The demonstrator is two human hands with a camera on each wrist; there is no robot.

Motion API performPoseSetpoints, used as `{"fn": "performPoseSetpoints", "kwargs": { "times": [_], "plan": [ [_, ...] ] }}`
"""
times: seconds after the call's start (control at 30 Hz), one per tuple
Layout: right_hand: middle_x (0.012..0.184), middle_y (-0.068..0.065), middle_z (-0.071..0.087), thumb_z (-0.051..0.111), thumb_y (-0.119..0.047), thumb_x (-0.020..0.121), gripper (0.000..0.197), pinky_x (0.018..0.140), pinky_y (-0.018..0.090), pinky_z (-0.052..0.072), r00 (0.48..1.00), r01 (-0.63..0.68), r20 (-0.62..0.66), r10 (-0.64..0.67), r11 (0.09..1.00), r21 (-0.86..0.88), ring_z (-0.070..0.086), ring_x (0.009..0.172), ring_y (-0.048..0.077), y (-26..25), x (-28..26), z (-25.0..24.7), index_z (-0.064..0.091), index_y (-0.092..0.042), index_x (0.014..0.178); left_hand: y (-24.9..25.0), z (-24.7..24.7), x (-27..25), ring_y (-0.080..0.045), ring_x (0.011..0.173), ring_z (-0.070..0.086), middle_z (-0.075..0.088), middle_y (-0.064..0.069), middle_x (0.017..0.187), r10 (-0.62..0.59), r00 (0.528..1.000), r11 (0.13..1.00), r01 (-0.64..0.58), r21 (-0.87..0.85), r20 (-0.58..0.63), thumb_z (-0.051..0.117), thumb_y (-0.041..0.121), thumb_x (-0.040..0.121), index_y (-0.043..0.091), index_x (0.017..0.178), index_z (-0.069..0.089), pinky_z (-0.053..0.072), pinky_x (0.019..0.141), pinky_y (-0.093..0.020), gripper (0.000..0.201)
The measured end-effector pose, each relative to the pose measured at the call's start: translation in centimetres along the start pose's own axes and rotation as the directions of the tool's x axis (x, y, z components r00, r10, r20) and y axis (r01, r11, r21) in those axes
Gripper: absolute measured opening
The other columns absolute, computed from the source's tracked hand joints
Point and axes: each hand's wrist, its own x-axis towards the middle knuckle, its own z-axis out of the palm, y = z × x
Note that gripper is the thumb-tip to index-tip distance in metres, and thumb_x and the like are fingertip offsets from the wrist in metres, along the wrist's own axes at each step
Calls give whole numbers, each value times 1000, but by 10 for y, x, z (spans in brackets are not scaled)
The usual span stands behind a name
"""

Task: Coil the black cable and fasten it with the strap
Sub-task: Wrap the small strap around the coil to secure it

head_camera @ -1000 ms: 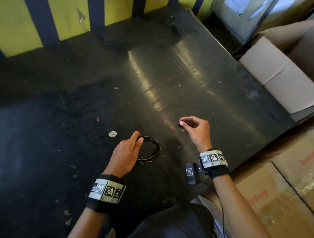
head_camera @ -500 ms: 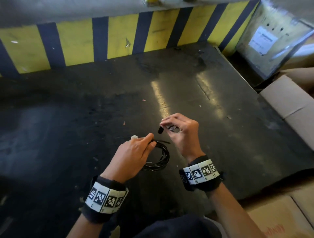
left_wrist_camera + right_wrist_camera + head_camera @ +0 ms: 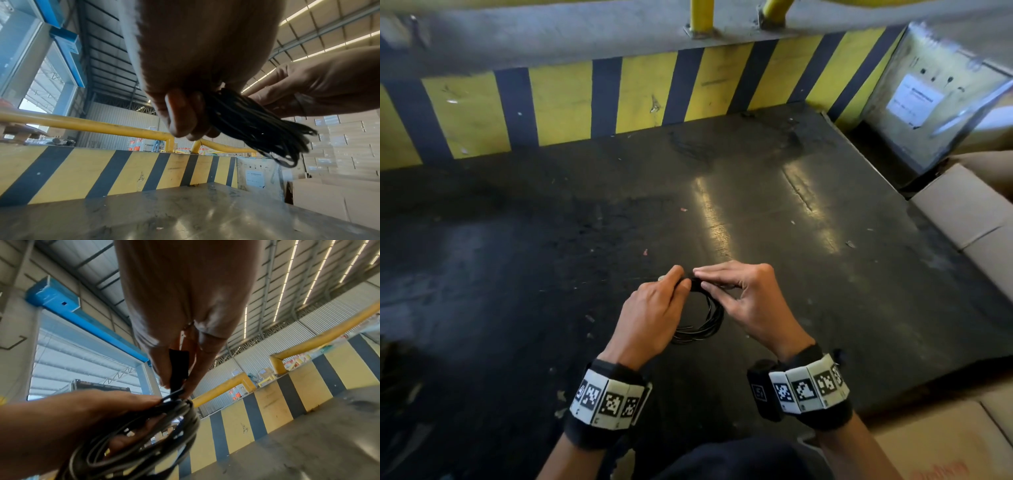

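Right, cable [image 3: 707, 322] is already coiled into several loops, so the step in hand looks like strapping. Left hand [image 3: 654, 317] pinches the bundle at its far side and holds it up off the bench [image 3: 825, 274]; the rest of the coil hangs toward the person between the two wrists. In the left wrist view the strands fan out loose away from that pinch, so the coil is only held at one point. Right hand [image 3: 748, 301] pinches the strap [image 3: 178, 369], a short flat black strip, between thumb and fingers, its lower end right at the coil next to the left fingertips. Whether the strap is already round the strands or only touching them I cannot tell. To do this well: keep the left pinch tight and close to the wrap point, so all the loops stay stacked as one bundle and none slips out. Feed the strap's free end through the middle of the coil, not just over the outer strands, and catch every loop. Pull it snug before closing it on itself; slack here lets the fan spread. Main risk is a stray loop on the loose near side left outside the wrap. Check that side before releasing the left hand.
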Motion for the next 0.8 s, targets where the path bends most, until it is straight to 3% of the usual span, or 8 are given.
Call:
{"fn": "performPoseSetpoints", "kwargs": {
  "times": [0.17,0.33,0.43,0.53,0.63,0.73,0.8],
  "plan": [
    [106,8,80,75,-3,88,20,90,36,60,995,62,-66,-71,989,-137,75,98,21,-1,3,10,81,-4,106,8,-1,-4,-9,50,43,46,7,59,36,999,999,-37,-37,-16,42,30,107,26,88,43,32,53,-31,19],
    [106,2,77,71,-16,95,22,89,36,58,1000,-5,3,6,993,-119,71,99,19,-7,1,8,79,-14,115,3,-3,-6,-13,52,46,53,4,62,39,999,992,-42,-123,-25,41,30,107,19,92,50,38,52,-33,20],
    [105,3,75,64,-20,100,30,88,25,55,994,-44,93,51,996,-75,70,98,16,-11,0,6,72,-17,128,2,-3,-7,-18,54,47,52,3,61,15,1000,983,-19,-183,-26,42,30,106,18,88,49,42,56,-43,23],
    [105,5,77,64,-19,100,33,89,13,53,995,-76,64,77,997,-12,72,97,12,-16,0,5,69,-12,132,1,-3,-7,-19,55,46,51,1,61,-16,1000,963,9,-269,-21,40,34,106,15,84,48,42,59,-51,30],
    [95,0,78,69,-26,97,22,86,25,60,978,-206,-15,209,972,117,75,90,9,-20,1,4,73,-14,115,2,-4,-9,-16,58,46,48,-2,64,-21,999,930,11,-368,-25,35,36,106,19,76,47,42,62,-56,37],
    [85,6,80,72,-27,95,20,80,42,61,946,-289,-59,318,912,290,77,82,23,-22,-1,7,78,-9,97,3,-7,-8,-29,65,52,54,-14,70,-34,999,920,26,-392,-14,36,32,108,20,75,48,46,67,-57,37],
    [84,7,81,72,-28,95,22,80,46,61,932,-327,-40,360,884,336,78,82,26,-23,-1,8,81,-8,94,3,-7,-8,-23,62,52,56,-11,70,-17,1000,937,14,-348,-5,35,33,106,21,75,49,45,64,-52,37]
  ]
}}
